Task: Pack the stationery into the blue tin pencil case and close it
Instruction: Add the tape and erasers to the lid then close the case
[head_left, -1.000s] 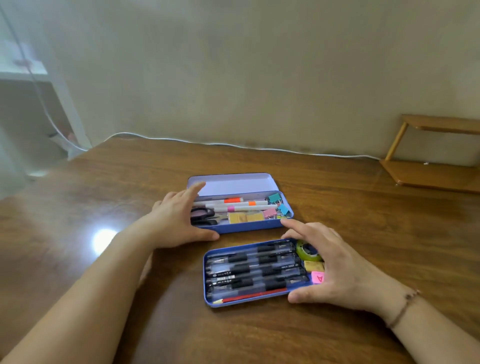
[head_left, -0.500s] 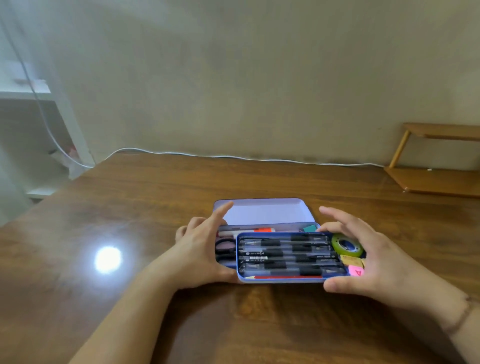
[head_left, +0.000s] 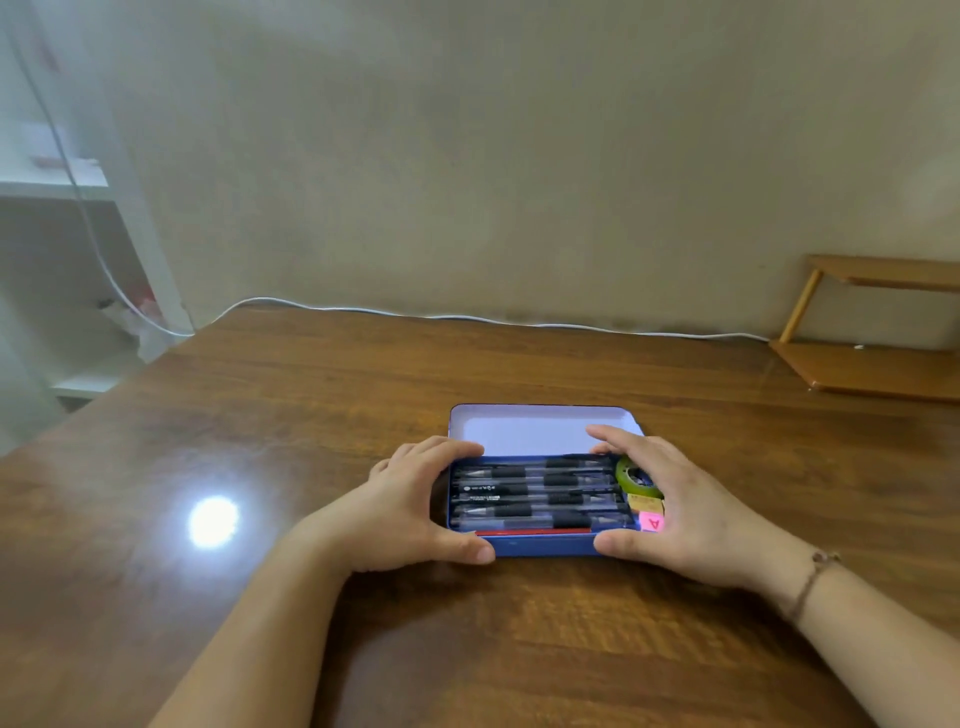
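Observation:
The blue tin pencil case (head_left: 540, 545) sits mid-table with its lid (head_left: 535, 428) tilted open behind it. A blue inner tray sits in the case, holding several black pens (head_left: 535, 491), a red pencil (head_left: 532, 531), a green tape roll (head_left: 634, 478) and yellow and pink sticky notes (head_left: 649, 514). My left hand (head_left: 400, 512) grips the left end, fingers over the far rim and thumb at the front. My right hand (head_left: 675, 506) grips the right end the same way. The lower layer is hidden under the tray.
The brown wooden table (head_left: 260, 467) shows a bright light reflection (head_left: 213, 521) at the left. A white cable (head_left: 467, 316) runs along the table's far edge. A small wooden shelf (head_left: 878, 338) stands at the back right, white shelving (head_left: 78, 208) at the left.
The tray moved from the table in front of the case onto the case and now sits seated in it. Both hands shifted to grip the two ends.

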